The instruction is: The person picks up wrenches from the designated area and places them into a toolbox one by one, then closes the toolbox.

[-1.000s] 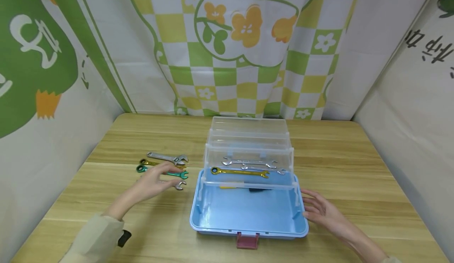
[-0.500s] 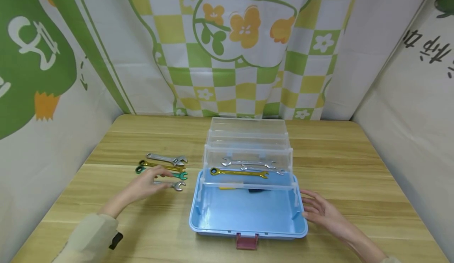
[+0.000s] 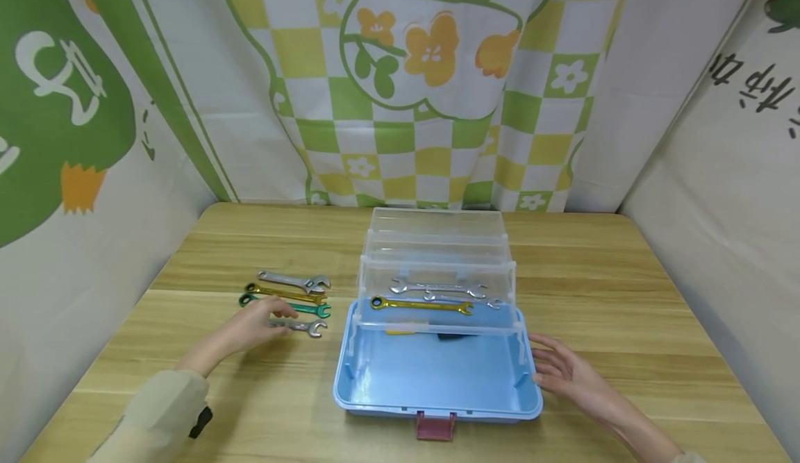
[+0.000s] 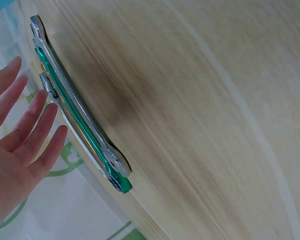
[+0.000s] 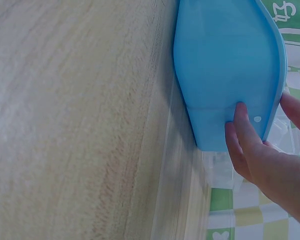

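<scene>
Drawing back to the left with the left hand point(image 3: 257, 321) now, fingers spread, right by the silver open-end wrench point(image 3: 312, 328), baring more of it than a second ago, though impossible to tell about contact! Past that, on to the green ratcheting wrench point(image 3: 312, 309), the gold ratcheting wrench point(image 3: 287, 294) and the adjustable wrench point(image 3: 306, 284), on the wooden table point(image 3: 594, 262). Still holding steady with the right hand point(image 3: 571, 376), fingers slightly apart against the blue toolbox's point(image 3: 406, 380) outer side, thumb near the rim.

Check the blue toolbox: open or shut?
Open. The blue toolbox shows its inside, the clear upper section sits toward the back, and the pink latch is unfastened.
</scene>
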Available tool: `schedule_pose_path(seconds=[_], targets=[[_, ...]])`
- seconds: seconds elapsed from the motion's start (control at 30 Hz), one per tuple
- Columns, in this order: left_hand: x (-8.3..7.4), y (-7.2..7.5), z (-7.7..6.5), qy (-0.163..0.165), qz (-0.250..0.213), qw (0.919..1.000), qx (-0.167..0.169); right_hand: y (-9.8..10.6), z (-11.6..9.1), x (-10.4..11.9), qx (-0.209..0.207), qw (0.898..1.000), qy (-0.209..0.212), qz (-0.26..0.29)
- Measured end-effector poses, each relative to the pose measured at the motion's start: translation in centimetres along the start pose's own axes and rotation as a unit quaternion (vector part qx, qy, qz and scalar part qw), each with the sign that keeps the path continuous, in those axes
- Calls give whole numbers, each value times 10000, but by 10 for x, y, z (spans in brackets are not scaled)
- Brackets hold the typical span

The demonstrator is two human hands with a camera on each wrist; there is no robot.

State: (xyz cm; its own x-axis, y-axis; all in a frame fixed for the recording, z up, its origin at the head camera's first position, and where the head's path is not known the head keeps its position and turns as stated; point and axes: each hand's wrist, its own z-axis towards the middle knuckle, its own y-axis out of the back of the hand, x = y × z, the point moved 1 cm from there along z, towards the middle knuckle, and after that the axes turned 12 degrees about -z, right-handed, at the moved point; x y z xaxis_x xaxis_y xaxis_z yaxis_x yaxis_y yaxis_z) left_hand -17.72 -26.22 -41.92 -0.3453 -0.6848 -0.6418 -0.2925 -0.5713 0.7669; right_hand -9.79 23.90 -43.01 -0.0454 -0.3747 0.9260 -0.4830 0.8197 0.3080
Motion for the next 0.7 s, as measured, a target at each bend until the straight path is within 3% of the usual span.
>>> schedule_pose_path(seconds=[0.7], targets=[[9, 0, 7, 40, -54, 9995, 320, -1, 0, 1, -32, 10000, -25, -37]])
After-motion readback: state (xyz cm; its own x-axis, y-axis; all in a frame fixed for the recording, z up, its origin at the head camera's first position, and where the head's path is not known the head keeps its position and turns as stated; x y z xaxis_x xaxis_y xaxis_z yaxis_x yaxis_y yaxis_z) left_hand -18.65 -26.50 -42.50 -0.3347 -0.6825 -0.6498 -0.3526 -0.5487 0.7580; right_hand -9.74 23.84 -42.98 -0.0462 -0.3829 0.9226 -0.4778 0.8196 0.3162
